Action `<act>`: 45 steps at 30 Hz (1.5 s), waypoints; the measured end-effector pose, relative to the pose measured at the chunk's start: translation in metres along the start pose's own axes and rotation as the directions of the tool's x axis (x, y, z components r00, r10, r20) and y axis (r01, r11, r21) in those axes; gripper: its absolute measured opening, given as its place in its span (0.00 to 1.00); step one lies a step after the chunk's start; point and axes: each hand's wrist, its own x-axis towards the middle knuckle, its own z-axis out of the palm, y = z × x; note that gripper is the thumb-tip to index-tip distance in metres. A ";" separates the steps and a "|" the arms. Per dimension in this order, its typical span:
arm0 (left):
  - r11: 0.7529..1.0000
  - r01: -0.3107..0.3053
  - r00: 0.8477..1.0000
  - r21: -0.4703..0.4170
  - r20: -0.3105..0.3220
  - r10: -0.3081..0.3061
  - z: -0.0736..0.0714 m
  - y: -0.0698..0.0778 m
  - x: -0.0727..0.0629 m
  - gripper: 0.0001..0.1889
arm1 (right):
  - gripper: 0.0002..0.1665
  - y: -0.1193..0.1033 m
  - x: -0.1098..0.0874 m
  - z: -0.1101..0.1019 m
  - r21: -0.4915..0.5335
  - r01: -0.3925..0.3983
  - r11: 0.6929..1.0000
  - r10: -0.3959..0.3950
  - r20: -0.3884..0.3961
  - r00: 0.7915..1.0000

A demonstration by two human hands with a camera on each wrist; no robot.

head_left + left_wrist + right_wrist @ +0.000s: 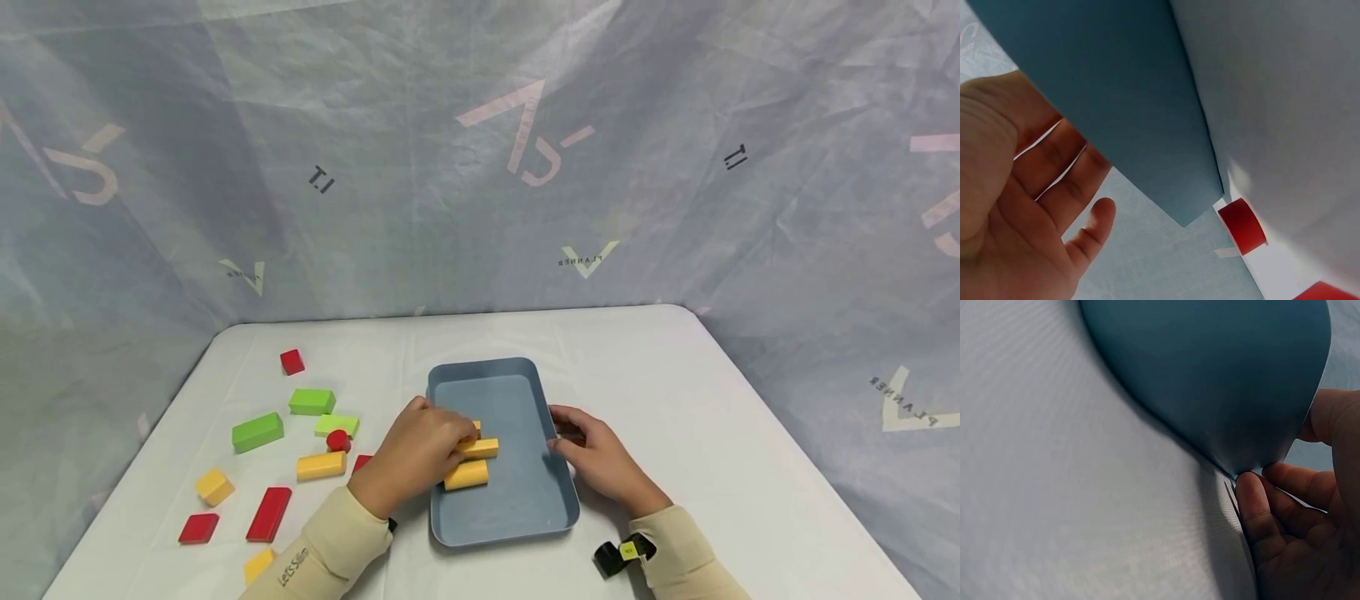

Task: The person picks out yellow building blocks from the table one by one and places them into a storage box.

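A blue-grey tray lies at the middle of the table, with several yellow blocks along its left side. My left hand reaches over the tray's left wall and pinches a yellow block beside the others; the fingers partly cover it. In the left wrist view, the tray wall hides those fingertips, and the little finger is free. My right hand holds the tray's right edge. In the right wrist view, its fingertips press the outer wall low down while the thumb goes over the rim.
Left of the tray lie green blocks, a yellow half-round block, a yellow cube, red flat blocks, a red cylinder and a red cube. White cloth covers the table; a grey curtain hangs behind it.
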 end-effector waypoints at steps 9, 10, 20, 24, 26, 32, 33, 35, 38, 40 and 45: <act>1.000 0.014 1.000 -0.019 0.010 -0.014 -0.002 0.000 0.000 0.09 | 0.33 0.001 0.000 0.000 0.010 0.012 1.000 -0.012 0.001 1.000; 1.000 0.013 1.000 -0.021 0.010 -0.013 -0.003 0.001 0.000 0.08 | 0.33 0.001 0.000 0.000 0.009 0.012 1.000 -0.012 0.002 1.000; 0.998 0.052 0.999 -0.018 0.005 -0.052 -0.017 -0.003 -0.006 0.07 | 0.33 -0.002 0.001 0.002 0.013 -0.002 1.000 0.001 0.005 1.000; 0.997 0.076 0.997 -0.001 -0.009 -0.076 -0.021 -0.007 -0.012 0.08 | 0.33 -0.001 0.002 0.003 0.015 -0.006 1.000 0.006 0.009 1.000; 0.996 0.082 0.997 0.021 -0.014 -0.081 -0.022 -0.010 -0.015 0.09 | 0.33 0.000 0.001 0.003 0.015 -0.006 1.000 0.006 0.007 1.000; 0.993 0.088 0.996 0.084 -0.008 -0.088 -0.023 -0.017 -0.021 0.09 | 0.33 0.001 -0.001 0.000 0.009 -0.010 1.000 0.010 -0.010 1.000; 0.992 0.091 0.996 0.089 -0.006 -0.091 -0.023 -0.018 -0.023 0.09 | 0.33 0.001 -0.002 0.000 0.009 -0.009 1.000 0.010 -0.012 1.000; 0.991 0.099 0.995 0.096 -0.002 -0.099 -0.025 -0.021 -0.027 0.09 | 0.33 0.001 -0.002 0.000 0.005 -0.011 1.000 0.012 -0.012 1.000; 0.987 0.115 0.993 0.110 0.000 -0.116 -0.030 -0.024 -0.033 0.10 | 0.33 0.002 -0.002 0.000 0.005 -0.008 1.000 0.008 -0.009 1.000; 0.985 0.122 0.992 0.120 -0.002 -0.123 -0.033 -0.027 -0.037 0.10 | 0.33 0.002 -0.002 0.001 0.003 -0.007 1.000 0.007 -0.007 1.000; 0.979 0.140 0.990 0.146 -0.004 -0.141 -0.038 -0.034 -0.045 0.11 | 0.33 0.000 0.000 0.000 0.003 0.002 1.000 -0.002 -0.003 1.000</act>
